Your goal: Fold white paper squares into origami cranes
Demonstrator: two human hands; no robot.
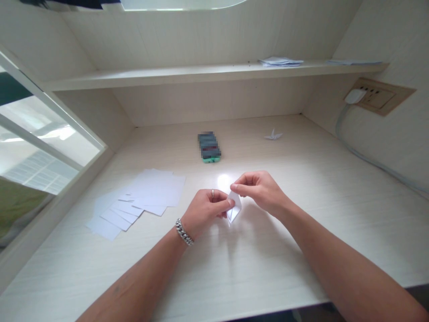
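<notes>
A small piece of folded white paper [236, 212] is held up between my two hands over the desk. My left hand [212, 205], with a ring and a chain bracelet, pinches its left side between thumb and fingers. At the top corner, the thumb and index finger of my right hand [257, 187] close on the paper. Its lower end comes to a point. A white folded paper crane [273, 135] sits farther back on the desk. Loose white paper sheets [157, 188] lie fanned out to the left of my hands.
A phone [209, 147] with a green edge, its screen blurred out, lies beyond my hands. On the shelf [167, 76] rests a stack of folded paper [280, 61]. A white charger [355, 95] in the wall socket trails a cable [365, 158] down the right side.
</notes>
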